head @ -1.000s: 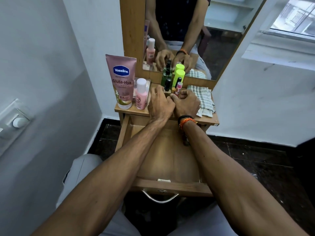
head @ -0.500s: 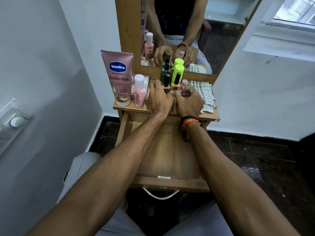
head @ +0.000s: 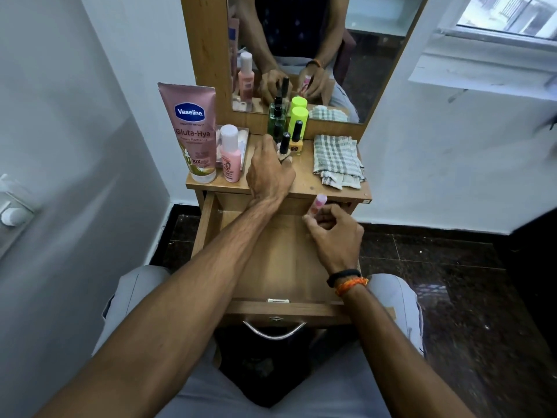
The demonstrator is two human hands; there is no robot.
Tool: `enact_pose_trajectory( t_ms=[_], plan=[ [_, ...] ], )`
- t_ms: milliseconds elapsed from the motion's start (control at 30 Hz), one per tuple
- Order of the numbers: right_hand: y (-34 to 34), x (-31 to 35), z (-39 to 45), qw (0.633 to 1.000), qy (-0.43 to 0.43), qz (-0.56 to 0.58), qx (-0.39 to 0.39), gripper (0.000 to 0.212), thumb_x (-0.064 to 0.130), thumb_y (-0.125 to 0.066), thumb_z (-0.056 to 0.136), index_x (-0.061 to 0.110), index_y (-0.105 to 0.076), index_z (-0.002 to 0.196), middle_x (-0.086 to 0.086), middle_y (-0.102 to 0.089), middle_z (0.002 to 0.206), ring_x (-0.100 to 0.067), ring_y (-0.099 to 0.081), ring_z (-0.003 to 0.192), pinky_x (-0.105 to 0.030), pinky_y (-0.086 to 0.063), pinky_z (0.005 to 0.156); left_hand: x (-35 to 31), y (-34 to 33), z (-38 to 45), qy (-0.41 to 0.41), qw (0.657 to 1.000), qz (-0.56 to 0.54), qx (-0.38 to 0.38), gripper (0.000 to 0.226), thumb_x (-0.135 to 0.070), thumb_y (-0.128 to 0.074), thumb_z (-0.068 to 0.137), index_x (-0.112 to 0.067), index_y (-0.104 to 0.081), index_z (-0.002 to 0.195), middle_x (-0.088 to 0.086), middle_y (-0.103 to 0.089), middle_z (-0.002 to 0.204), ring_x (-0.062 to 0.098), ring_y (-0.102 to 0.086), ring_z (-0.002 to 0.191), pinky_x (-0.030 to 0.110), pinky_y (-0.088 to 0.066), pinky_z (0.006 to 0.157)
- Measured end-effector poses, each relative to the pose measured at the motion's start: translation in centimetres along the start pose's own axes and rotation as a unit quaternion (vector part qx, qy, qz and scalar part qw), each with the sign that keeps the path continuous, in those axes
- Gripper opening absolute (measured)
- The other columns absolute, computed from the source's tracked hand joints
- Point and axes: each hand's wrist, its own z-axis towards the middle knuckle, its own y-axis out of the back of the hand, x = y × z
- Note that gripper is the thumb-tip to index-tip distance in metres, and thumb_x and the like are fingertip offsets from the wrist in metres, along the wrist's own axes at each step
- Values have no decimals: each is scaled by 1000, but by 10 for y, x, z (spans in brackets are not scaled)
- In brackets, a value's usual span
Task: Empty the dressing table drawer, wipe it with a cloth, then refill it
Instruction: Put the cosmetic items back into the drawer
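White walls flank a narrow wooden dressing table (head: pixel 304 185), its drawer (head: pixel 280 267) pulled open at frame centre. Right hand (head: pixel 334 233) pinches a small pink tube (head: pixel 317 205) over the drawer's far end; left hand (head: pixel 269 173), fingers curled round a black-capped nail polish bottle (head: pixel 284 144), rests on the tabletop. Checked cloth (head: pixel 337 159) lies right of centre; Vaseline tube (head: pixel 194 131) and pink bottle (head: pixel 230 153) stand left.

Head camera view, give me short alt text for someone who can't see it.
A person's right hand holds a small pink tube over an open, bare wooden drawer, while the left hand grips a black-capped nail polish bottle on the dressing table top, beside a pink Vaseline lotion tube and a folded checked cloth.
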Motion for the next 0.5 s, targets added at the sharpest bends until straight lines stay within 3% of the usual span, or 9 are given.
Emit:
enact_pose_trajectory(
  t_ms=[33, 133, 200, 267, 400, 500],
  plan=[
    [0, -4, -5, 999, -13, -24, 18, 11, 28, -78, 80, 21, -71, 85, 11, -67, 78, -7, -67, 76, -19, -55, 72, 1, 3, -6, -16, 1000, -12, 4, 33, -23, -74, 87, -10, -54, 110, -3, -55, 102, 15, -52, 90, 31, -44, 71],
    [1, -19, -17, 990, -78, -76, 91, 9, 29, -78, 78, 22, -73, 82, 12, -67, 76, -11, -68, 78, -35, -59, 78, 9, 12, -29, -69, 997, -43, 16, 28, -21, -75, 85, -14, -51, 99, -4, -55, 93, 13, -51, 79, 26, -37, 63],
    [1, -22, -19, 980, -110, -91, 135, 8, 27, -77, 75, 20, -74, 78, 8, -71, 73, -13, -69, 75, -38, -61, 77, 18, 16, -45, -89, 994, -49, 35, 30, -21, -75, 84, -18, -47, 94, -3, -57, 91, 14, -54, 75, 28, -40, 58],
    [2, -23, -19, 972, -118, -136, 151, 8, 24, -77, 75, 17, -75, 76, 4, -70, 73, -14, -68, 76, -34, -60, 77, 28, 19, -58, -88, 992, -59, 66, 31, -21, -77, 82, -18, -47, 90, -2, -58, 88, 14, -54, 73, 28, -43, 56],
    [7, -22, -19, 956, -125, -200, 175, 8, 19, -77, 78, 12, -76, 83, -2, -71, 82, -16, -63, 81, -27, -54, 74, 45, 21, -75, -77, 983, -83, 146, 33, -19, -82, 78, -13, -52, 88, 2, -64, 88, 15, -55, 69, 14, -37, 52],
    [5, -22, -22, 951, -124, -222, 178, 8, 20, -72, 84, 13, -74, 88, -2, -68, 83, -16, -60, 80, -24, -45, 70, 55, 19, -81, -68, 977, -72, 188, 34, -23, -85, 75, -16, -53, 86, 0, -66, 86, 16, -59, 67, 21, -43, 53]
  ],
)
